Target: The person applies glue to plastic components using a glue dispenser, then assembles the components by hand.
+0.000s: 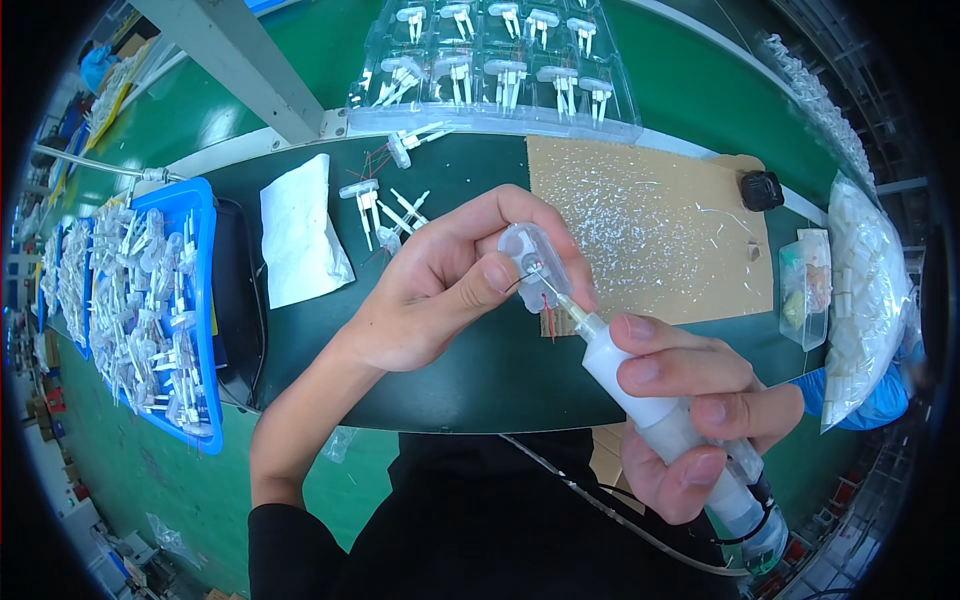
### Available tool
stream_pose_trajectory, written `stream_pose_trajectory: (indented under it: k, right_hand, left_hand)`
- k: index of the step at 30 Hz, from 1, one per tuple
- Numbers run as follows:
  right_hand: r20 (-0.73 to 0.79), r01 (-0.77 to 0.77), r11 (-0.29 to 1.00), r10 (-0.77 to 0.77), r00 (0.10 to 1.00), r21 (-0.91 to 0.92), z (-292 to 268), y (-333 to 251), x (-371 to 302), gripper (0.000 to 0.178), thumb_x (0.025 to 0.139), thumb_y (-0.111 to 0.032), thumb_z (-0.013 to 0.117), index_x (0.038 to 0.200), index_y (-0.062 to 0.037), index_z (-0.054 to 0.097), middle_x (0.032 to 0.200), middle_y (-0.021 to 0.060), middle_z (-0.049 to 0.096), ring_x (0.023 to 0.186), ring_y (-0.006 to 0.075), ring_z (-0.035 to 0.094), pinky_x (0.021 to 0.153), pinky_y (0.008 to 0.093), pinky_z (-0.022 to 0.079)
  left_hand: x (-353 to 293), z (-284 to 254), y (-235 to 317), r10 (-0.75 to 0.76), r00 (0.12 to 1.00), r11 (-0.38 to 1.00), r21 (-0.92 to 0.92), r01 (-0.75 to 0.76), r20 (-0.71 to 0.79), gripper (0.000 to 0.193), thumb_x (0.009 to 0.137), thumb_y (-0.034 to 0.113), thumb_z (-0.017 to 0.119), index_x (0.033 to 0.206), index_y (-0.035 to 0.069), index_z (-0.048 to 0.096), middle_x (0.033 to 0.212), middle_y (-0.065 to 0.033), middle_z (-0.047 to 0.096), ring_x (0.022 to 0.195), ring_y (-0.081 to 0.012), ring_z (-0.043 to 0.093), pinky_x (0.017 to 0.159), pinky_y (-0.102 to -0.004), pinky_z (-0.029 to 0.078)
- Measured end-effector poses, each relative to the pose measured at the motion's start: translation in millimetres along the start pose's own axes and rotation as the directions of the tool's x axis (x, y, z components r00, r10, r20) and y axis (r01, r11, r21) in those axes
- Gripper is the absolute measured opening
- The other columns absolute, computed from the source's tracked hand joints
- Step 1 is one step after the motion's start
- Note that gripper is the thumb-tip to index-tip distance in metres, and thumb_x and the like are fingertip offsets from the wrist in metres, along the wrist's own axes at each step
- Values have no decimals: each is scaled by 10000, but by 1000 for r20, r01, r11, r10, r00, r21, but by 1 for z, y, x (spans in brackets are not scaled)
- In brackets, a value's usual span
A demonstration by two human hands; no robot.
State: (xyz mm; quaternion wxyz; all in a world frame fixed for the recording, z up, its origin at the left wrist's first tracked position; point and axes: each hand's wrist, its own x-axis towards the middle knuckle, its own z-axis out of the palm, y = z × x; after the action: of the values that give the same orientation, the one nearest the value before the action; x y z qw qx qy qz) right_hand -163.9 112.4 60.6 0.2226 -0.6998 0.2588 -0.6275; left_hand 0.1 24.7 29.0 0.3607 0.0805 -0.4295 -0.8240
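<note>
Between the thumb and fingers of my left hand [440,275] is a small clear plastic housing [530,250] with a rounded end. Thin red wires hang from its lower edge and a dark wire runs by my thumb. My right hand [700,400] is wrapped round a white dispensing syringe [625,375], which tilts up to the left. Its thin tip meets the inside of the housing, near a small light part. From the syringe's translucent rear end a cable or hose trails away. Beyond my left hand, several similar housings with white stems and red wires [365,200] lie on the dark green mat.
A sheet of cardboard [650,230] strewn with white scraps lies ahead. At the far side stands a clear tray [480,118] of similar parts. Left are a white paper [300,240] and a heaped blue bin [208,330]. A small clear box [805,295] and plastic bag [865,290] are right.
</note>
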Motion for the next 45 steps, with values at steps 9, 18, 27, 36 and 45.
stream_pose_trajectory:
  k: [9,18,27,36,45]
  right_hand:
    - [-17,-69,996,71,997,63,0,-2,2,235,919,-230,391,976,-18,309,898,277,569,894,407,623,808,431,513]
    - [20,-20,1000,20,1000,-12,-3,-2,0,247,926,-234,389,1005,-11,315,903,283,567,913,419,616,818,447,510]
    - [-84,-100,978,117,990,184,-5,-5,-4,239,935,-261,401,1049,-64,327,1007,224,548,1083,399,539,807,472,515]
    - [-148,-170,968,198,969,185,-8,-6,-2,247,935,-290,393,1060,-85,337,1030,214,546,1128,402,504,663,475,569]
    - [-177,-207,959,242,954,192,-8,-3,-2,277,927,-304,397,1039,-54,352,983,240,564,1069,411,540,649,455,569]
  left_hand:
    - [-1,-3,1,8,1000,1000,15,-9,19,380,867,334,606,1052,44,444,893,-118,581,845,-170,562,746,-277,433]
    - [0,-2,-1,38,999,997,62,-39,18,406,880,351,584,1080,29,439,919,-123,574,877,-176,568,765,-285,438]
    - [0,-8,1,-83,996,996,-42,82,-17,477,897,429,520,1134,25,427,923,-125,604,849,-178,574,733,-282,446]
    - [-1,-8,-3,-157,984,981,-131,146,-80,516,893,441,521,1163,14,416,979,-206,626,783,-225,604,757,-314,461]
    - [-1,-7,-4,-195,979,975,-118,188,-54,492,882,411,558,1141,11,434,998,-196,620,789,-203,600,748,-295,459]
